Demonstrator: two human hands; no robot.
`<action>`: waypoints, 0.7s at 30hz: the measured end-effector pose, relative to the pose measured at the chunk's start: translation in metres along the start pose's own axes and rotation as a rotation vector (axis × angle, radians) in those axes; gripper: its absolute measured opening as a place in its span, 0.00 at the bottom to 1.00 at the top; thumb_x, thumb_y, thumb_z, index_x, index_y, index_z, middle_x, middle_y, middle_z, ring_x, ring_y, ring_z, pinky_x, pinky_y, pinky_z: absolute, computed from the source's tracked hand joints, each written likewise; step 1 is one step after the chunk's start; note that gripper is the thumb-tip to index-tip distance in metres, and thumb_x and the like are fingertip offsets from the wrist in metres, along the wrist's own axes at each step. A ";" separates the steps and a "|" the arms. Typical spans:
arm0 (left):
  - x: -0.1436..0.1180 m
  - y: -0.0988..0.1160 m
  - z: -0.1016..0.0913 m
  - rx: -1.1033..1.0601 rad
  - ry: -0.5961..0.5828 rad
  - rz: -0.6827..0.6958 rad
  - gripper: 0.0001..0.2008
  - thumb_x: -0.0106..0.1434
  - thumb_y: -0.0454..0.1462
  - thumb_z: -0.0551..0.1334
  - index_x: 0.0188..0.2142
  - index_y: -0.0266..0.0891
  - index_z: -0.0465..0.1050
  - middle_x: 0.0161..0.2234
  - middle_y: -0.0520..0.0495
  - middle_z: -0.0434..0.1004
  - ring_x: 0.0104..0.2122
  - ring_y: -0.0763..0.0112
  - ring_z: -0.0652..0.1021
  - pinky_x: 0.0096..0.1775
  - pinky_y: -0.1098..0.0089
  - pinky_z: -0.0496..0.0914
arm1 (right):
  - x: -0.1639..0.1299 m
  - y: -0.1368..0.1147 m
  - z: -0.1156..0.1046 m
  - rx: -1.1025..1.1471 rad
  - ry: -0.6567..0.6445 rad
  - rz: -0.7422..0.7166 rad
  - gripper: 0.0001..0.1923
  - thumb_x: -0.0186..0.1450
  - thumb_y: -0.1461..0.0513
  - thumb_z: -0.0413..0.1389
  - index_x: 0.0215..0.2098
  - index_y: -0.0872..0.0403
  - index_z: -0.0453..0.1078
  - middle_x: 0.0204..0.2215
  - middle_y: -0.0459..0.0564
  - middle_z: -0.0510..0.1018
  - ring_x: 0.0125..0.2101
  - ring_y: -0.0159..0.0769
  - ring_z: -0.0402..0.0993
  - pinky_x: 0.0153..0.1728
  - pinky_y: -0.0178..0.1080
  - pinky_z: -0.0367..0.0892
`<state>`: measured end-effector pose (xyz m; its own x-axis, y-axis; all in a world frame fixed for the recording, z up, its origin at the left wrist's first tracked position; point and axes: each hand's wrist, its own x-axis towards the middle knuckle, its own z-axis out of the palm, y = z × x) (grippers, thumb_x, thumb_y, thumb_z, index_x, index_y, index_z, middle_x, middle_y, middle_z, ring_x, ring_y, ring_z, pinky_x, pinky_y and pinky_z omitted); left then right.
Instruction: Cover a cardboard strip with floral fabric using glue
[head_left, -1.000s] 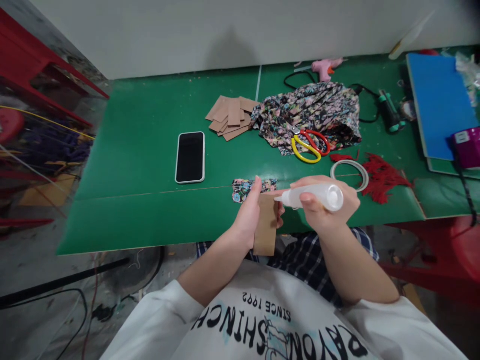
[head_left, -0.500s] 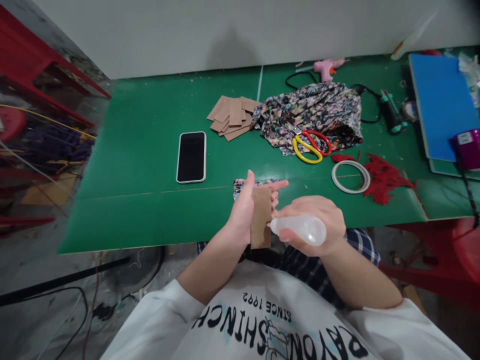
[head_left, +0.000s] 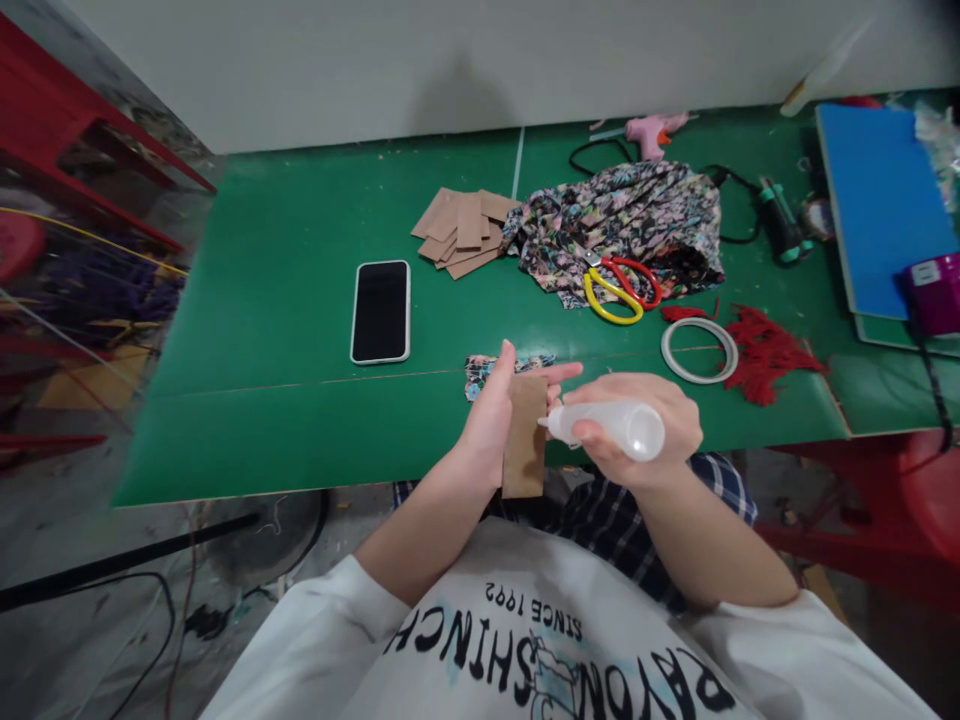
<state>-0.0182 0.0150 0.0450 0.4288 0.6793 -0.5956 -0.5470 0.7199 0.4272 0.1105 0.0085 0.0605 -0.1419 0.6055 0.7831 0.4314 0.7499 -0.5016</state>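
Observation:
My left hand (head_left: pixel 489 420) holds a brown cardboard rectangle (head_left: pixel 523 445) near the table's front edge, thumb along its left side and index finger stretched past its far end. A whitish translucent squeeze bottle (head_left: pixel 619 428) with a narrow nozzle lies tilted in my right hand (head_left: pixel 667 420), whose fingers are wrapped round it. The nozzle tip is at the right edge of the cardboard; I cannot tell whether it touches. Behind my left hand, partly hidden, a small piece of floral fabric (head_left: pixel 475 378) rests on the table.
On the green table (head_left: pixel 285 430) are a phone (head_left: pixel 381 312), stacked cardboard pieces (head_left: pixel 465 228), bunched floral cloth (head_left: pixel 622 220) and scissors (head_left: pixel 619 290). Rightward lie a tape roll (head_left: pixel 699 379), red threads (head_left: pixel 769 350) and a blue board (head_left: pixel 881 210). A pink glue gun (head_left: pixel 654 134) sits behind.
My right hand and the bottle have moved away from me along the cardboard's right edge, toward its far end. The left hand and cardboard have barely shifted.

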 end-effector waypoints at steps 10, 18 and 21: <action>-0.001 0.009 0.004 -0.057 -0.080 0.050 0.35 0.60 0.59 0.48 0.41 0.29 0.74 0.19 0.50 0.64 0.20 0.77 0.66 0.23 0.75 0.61 | 0.000 -0.023 0.006 0.094 -0.119 -0.070 0.10 0.60 0.55 0.55 0.26 0.53 0.65 0.14 0.42 0.73 0.15 0.29 0.69 0.19 0.33 0.67; -0.005 -0.003 0.007 -0.079 -0.079 0.013 0.29 0.63 0.56 0.47 0.30 0.34 0.73 0.24 0.47 0.71 0.24 0.72 0.72 0.30 0.72 0.66 | 0.015 -0.003 0.011 0.018 0.032 -0.059 0.03 0.58 0.63 0.56 0.26 0.54 0.67 0.18 0.46 0.76 0.19 0.32 0.74 0.20 0.33 0.70; -0.004 -0.005 0.006 -0.103 -0.043 0.006 0.27 0.61 0.56 0.50 0.26 0.35 0.70 0.21 0.50 0.67 0.23 0.74 0.70 0.29 0.73 0.65 | 0.015 -0.001 0.012 0.002 0.045 -0.040 0.03 0.57 0.64 0.56 0.25 0.55 0.68 0.19 0.48 0.77 0.19 0.33 0.74 0.20 0.33 0.69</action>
<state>-0.0130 0.0093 0.0492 0.4540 0.6908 -0.5628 -0.6201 0.6985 0.3572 0.0975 0.0201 0.0678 -0.1184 0.5624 0.8183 0.4240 0.7739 -0.4705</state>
